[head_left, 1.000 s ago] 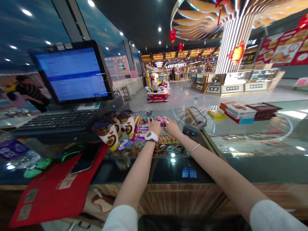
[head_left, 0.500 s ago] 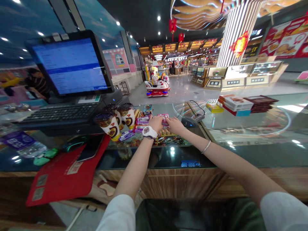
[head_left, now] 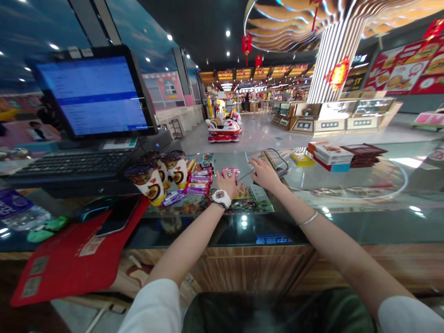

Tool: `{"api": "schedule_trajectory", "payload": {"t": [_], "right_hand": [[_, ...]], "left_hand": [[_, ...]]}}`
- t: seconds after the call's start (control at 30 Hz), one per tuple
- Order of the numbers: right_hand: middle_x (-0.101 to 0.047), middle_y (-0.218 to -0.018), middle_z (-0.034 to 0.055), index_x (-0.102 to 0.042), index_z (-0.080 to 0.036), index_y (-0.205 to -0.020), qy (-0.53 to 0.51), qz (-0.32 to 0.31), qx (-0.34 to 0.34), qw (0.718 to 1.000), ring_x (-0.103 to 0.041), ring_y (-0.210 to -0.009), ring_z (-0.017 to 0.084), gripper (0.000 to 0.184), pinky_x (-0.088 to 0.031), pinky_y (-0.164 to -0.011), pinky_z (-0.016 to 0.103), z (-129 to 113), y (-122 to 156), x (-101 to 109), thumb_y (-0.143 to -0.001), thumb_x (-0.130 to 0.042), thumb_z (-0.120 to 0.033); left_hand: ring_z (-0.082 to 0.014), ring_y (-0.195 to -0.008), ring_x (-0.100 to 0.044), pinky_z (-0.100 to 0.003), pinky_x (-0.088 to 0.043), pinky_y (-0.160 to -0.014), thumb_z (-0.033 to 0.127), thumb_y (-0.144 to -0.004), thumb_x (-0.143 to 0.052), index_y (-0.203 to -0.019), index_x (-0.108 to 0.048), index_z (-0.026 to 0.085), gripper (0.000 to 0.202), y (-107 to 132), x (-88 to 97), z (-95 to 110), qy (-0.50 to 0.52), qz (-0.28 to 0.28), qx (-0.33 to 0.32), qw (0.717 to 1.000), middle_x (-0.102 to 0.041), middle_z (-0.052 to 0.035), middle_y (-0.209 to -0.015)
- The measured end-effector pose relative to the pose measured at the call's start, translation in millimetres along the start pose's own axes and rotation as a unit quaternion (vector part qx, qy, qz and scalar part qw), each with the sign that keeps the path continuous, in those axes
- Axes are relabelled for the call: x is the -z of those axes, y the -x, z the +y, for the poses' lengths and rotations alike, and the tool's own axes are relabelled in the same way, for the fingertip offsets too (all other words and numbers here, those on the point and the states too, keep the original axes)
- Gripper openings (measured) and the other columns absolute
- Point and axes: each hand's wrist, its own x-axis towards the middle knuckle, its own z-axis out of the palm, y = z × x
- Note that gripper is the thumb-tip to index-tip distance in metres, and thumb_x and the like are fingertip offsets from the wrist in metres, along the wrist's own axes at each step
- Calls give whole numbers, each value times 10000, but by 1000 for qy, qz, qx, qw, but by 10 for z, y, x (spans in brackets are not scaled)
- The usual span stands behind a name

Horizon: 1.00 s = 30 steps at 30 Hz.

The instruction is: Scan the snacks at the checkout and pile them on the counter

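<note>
Your left hand [head_left: 227, 183] sits palm down, fingers lightly curled, its fingertips at the lower edge of a small pink rectangular packet [head_left: 229, 173]; can't tell whether it has hold. White plastic wristwatch [head_left: 221, 199] on that wrist. Your right hand [head_left: 265, 173] is open, fingers spread, holding nothing visible, over a black barcode scanner [head_left: 280, 172]; can't tell if the palm touches it. The pink packet lies on the glass-topped bench [head_left: 350, 226], between your hands. Left of it: purple-wrapped snack bars [head_left: 197, 188], then white-and-brown paper snack cups [head_left: 147, 183] beside a black keyboard [head_left: 69, 166] under a black-framed touchscreen till [head_left: 93, 92]. Nearer you, a black smartphone [head_left: 116, 215] lies on a red rectangular mat [head_left: 69, 261]. Right of the scanner: a small yellow box [head_left: 301, 159], a stack of white-and-red boxes [head_left: 329, 155], and flat dark-brown boxes [head_left: 364, 155].
</note>
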Motion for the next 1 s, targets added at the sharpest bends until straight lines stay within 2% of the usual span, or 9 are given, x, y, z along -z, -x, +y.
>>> {"api": "schedule_trajectory", "payload": {"t": [0.1, 0.2, 0.27, 0.4, 0.5, 0.63, 0.77, 0.87, 1.0], "right_hand": [[-508, -1487, 158, -551, -133, -1355, -17, -9, -16, 1000, -516, -1315, 302, 498, -318, -1168, 511, 7, 13, -29, -863, -471, -142], [-514, -1481, 157, -549, -135, -1360, -40, -12, -24, 999, -507, -1325, 304, 503, -318, -1167, 517, 8, 3, -42, -863, -475, -150], [-513, -1481, 157, -549, -137, -1361, -54, -7, -21, 998, -500, -1331, 302, 505, -319, -1167, 516, 13, -8, -45, -862, -477, -153], [-496, -1499, 144, -528, -148, -1387, -78, 7, -15, 997, -483, -1352, 292, 558, -301, -1181, 513, 33, -24, -32, -830, -499, -139], [-461, -1532, 123, -486, -172, -1426, -102, 20, 1, 995, -439, -1395, 280, 620, -286, -1189, 529, 91, -26, 7, -808, -522, -144], [-436, -1550, 114, -444, -174, -1461, -134, 51, 26, 989, -424, -1409, 266, 640, -294, -1192, 513, 274, 14, 100, -829, -540, -191], [-396, -1577, 99, -407, -199, -1490, -150, 82, 54, 984, -394, -1433, 237, 642, -316, -1189, 474, 466, 113, 212, -859, -527, -214], [-380, -1587, 85, -397, -232, -1501, -151, 93, 67, 982, -375, -1448, 229, 637, -328, -1186, 473, 492, 183, 281, -876, -523, -223], [-403, -1572, 91, -414, -234, -1495, -148, 109, 104, 978, -395, -1434, 222, 595, -366, -1171, 451, 380, 219, 323, -907, -499, -212]], "left_hand": [[-401, -1266, -535, -634, -316, -1096, 444, -914, -549, -1469, -459, 246, 596, -9, -45, 2, 18, 18, 6, 1000, -465, -207, -1503], [-390, -1179, -575, -563, -461, -964, 322, -905, -553, -1395, -518, 208, 504, 14, -39, 17, 41, 31, 2, 999, -487, -216, -1459], [-383, -1168, -571, -536, -484, -932, 269, -905, -536, -1363, -535, 192, 464, 27, -16, 28, 46, 41, -12, 998, -501, -208, -1430], [-384, -1223, -515, -550, -454, -986, 249, -910, -523, -1385, -512, 213, 477, 11, 51, 14, 46, 78, -51, 995, -485, -175, -1451], [-372, -1275, -469, -535, -415, -1047, 269, -920, -524, -1418, -485, 216, 503, -21, 111, -29, 56, 103, -104, 988, -497, -155, -1439], [-361, -1334, -413, -535, -371, -1096, 257, -921, -527, -1449, -461, 205, 534, -50, 186, -94, 67, 168, -174, 968, -501, -149, -1424], [-359, -1360, -396, -545, -346, -1131, 270, -918, -549, -1452, -469, 226, 542, -59, 268, -144, 76, 225, -218, 947, -518, -135, -1403], [-352, -1372, -393, -542, -349, -1145, 302, -932, -545, -1457, -471, 242, 534, -56, 323, -168, 86, 235, -253, 934, -529, -129, -1389], [-335, -1396, -380, -542, -354, -1159, 312, -929, -556, -1453, -477, 260, 533, -41, 348, -171, 108, 231, -301, 919, -534, -122, -1384]]}}
